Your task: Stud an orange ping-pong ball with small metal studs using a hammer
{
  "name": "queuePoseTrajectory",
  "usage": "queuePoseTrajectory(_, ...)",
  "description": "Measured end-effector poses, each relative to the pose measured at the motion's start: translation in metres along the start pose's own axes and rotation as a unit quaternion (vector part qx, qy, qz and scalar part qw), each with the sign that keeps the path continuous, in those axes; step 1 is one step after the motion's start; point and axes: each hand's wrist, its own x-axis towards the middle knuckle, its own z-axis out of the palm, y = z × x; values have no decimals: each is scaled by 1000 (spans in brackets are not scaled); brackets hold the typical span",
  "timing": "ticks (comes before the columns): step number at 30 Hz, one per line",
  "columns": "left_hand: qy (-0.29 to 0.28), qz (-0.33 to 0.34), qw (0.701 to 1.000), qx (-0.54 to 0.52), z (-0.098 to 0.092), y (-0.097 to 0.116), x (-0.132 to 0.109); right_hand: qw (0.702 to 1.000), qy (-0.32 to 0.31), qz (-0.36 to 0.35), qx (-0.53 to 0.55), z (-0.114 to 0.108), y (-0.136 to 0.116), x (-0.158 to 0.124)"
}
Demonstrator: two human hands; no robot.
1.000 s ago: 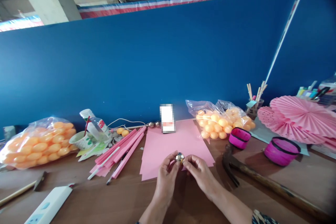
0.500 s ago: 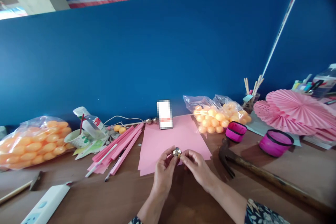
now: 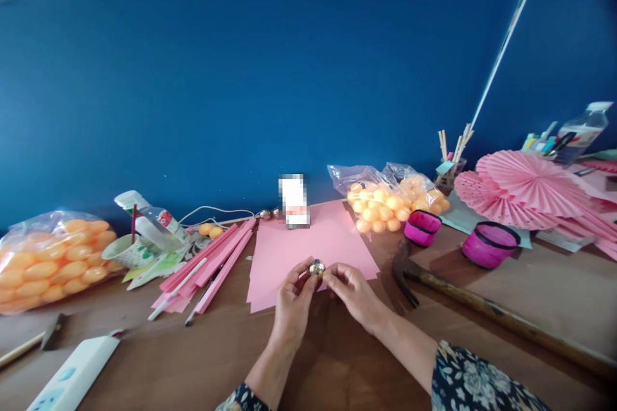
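Note:
A small shiny metallic ball (image 3: pixel 317 268), silver with a golden tint, is pinched between the fingertips of both hands. My left hand (image 3: pixel 294 298) grips it from the left, thumb and fingers closed. From the right, my right hand (image 3: pixel 354 294) holds its lower edge between thumb and forefinger. Both hands hover over the near edge of the pink paper sheets (image 3: pixel 289 244) on the brown table. Two similar shiny balls (image 3: pixel 266 214) lie beyond the paper, beside an upright phone-like object (image 3: pixel 294 201) whose front is blurred out.
Left are a bag of orange balls (image 3: pixel 53 263), pink strips (image 3: pixel 207 273), a paper cup (image 3: pixel 126 252), a bottle (image 3: pixel 161 225), a power strip (image 3: pixel 74 372) and a small hammer (image 3: pixel 52 332). Right are another ball bag (image 3: pixel 380 205), magenta bands (image 3: pixel 489 247), a large hammer (image 3: pixel 482 300) and pink paper fans (image 3: pixel 535 189).
The camera view has shifted, so most things appear slightly further left and higher. Both hands keep hold of the shiny ball, with little change in grip.

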Motion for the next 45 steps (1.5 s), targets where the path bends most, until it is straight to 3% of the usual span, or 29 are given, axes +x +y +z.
queuePoseTrajectory(11,-24,9,999,32,0,4,-2,1000,-9,12,-5,-1,1,0)
queuePoseTrajectory(26,-13,39,998,55,-2,-3,1,1000,13,20,17,0,3,0)
queuePoseTrajectory(36,1,93,989,118,-2,-5,0,997,29,56,50,3,-4,0)
queuePoseTrajectory(45,-5,91,986,139,-3,-6,1,997,36,57,39,3,-3,-1)
